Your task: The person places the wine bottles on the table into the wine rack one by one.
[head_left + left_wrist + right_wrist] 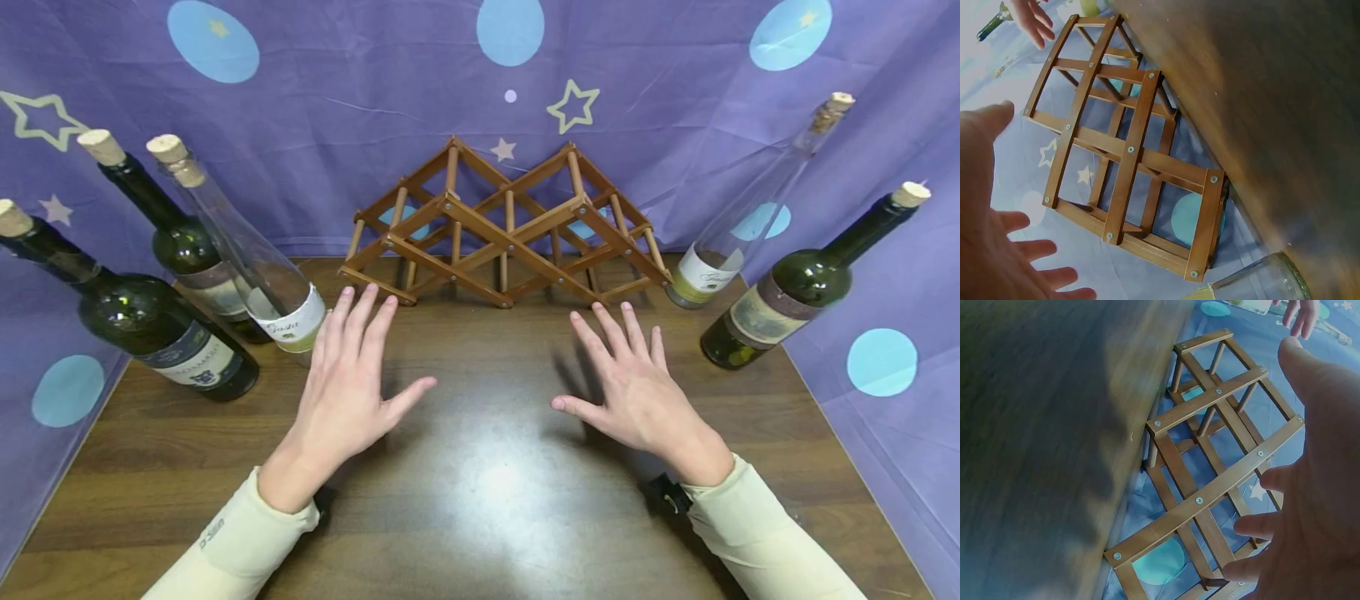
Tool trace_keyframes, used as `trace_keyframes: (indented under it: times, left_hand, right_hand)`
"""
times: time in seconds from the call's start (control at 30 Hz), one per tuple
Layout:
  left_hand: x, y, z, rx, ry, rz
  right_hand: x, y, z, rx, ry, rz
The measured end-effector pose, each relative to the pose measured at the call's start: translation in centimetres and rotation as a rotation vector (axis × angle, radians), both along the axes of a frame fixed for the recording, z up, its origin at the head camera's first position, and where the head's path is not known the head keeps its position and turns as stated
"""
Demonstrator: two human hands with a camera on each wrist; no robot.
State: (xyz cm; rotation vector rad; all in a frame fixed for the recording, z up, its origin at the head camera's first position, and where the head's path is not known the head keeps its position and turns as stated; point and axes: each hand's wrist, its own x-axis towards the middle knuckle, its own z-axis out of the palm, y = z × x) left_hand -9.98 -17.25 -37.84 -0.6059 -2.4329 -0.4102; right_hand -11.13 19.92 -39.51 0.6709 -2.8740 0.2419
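Note:
A wooden lattice wine rack (510, 246) stands at the back middle of the table, its diamond-shaped cells holding nothing. My left hand (343, 383) hovers over the table in front of the rack's left end, fingers spread, palm down. Its fingertips overlap the label of a clear corked bottle (288, 312) in the head view. On the other side my right hand (633, 387) is likewise spread, in front of the rack's right end. Both hands hold nothing. The wrist views show the rack (1130, 150) beyond the outstretched fingers.
Two dark green corked bottles (168, 333) (183, 246) stand at the left beside the clear one. At the right are another clear bottle (708, 267) and a green bottle (783, 304). A purple patterned cloth (405, 50) hangs behind and beside the wooden table (480, 533).

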Motion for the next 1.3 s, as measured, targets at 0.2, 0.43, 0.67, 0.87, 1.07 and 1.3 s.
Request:
trace_keyframes:
  times: [0.2,0.43,0.67,0.87,1.07,1.3]
  left_hand:
    - [-0.2,-0.1,0.7,0.122,0.162,-0.034]
    - [-0.2,-0.3,1.8,0.276,0.309,-0.047]
    - [-0.7,-0.6,2.1,0.407,0.443,0.039]
    - [-1.5,-1.3,1.8,0.516,0.52,0.126]
    - [-1.5,-1.9,1.8,0.601,0.44,0.2]
    - [-1.4,-2.2,1.8,0.653,0.297,0.233]
  right_hand:
    - [0.2,-0.1,0.3,0.0,0.002,0.004]
    - [0.3,-0.1,0.6,0.007,0.008,0.006]
    - [0.4,-0.1,0.7,0.0,0.005,0.003]
    - [0.5,-0.2,0.8,-0.008,0.007,0.005]
    - [0.5,-0.2,0.8,-0.023,0.017,0.009]
    - [0.5,-0.2,0.8,-0.022,0.022,0.008]
